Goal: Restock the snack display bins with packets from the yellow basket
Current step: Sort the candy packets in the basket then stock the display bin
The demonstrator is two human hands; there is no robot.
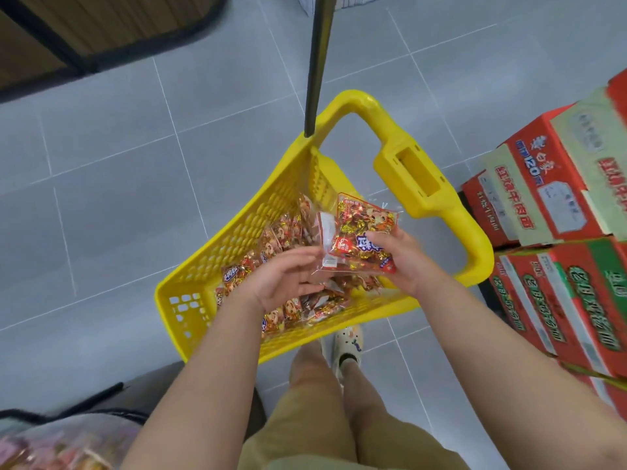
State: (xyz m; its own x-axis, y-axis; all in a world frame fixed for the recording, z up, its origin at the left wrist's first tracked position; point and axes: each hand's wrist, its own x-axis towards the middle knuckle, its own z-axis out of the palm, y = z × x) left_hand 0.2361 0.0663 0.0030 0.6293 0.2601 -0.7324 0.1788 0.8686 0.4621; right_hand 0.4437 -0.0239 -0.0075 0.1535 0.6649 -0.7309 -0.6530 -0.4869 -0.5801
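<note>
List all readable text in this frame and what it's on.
"120": upper red carton, upside down to the camera, in blue and white.
Chinese print on that carton, on the green-lettered cartons and on the held packet: too blurred to read.

Basket (pixel 234 232) yellow; packet (pixel 359 242) red-gold; cartons (pixel 543 188) red-green; bin (pixel 81 435) perhaps pinkish.

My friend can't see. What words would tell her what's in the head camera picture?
A person's right hand grips a red snack packet above a yellow basket of similar packets on a grey tiled floor, the left hand touching its edge. Red cardboard boxes stand stacked alongside.
</note>
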